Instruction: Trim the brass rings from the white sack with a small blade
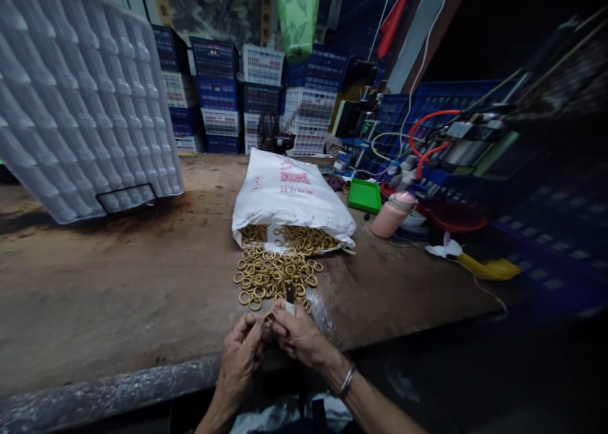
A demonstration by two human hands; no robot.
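So the brass ring (268,318) sits right in the gap where the two hands meet, just off the near edge of the desk (118,294). It's pinched at the fingertips, and it's small enough that you can't really tell how it's tilted. The left hand (243,353) comes at it from the left with its fingers curled in tight, and it looks like this is the hand doing the holding. The right hand (300,338) is closed around a small black-tipped tool (289,294), which stands more or less upright out of the fist, its dark end pointing away from the person toward the pile. That puts the ring just left of and below the tool's tip, practically touching both hands, with the left maybe a hair closer. There's a bracelet (348,379) on the right wrist. Straight ahead of the hands, very near, is the loose pile of rings (273,272), spilling out of the open mouth of a white bag (289,196) that lies on its side with its long axis running away from the person. Farther right are a green tray (364,195), a pink bottle (393,215) and a yellow scoop (491,269), all well apart from the hands. A big white quilted sheet (80,104) leans at far left, with stacked crates (266,98) behind.
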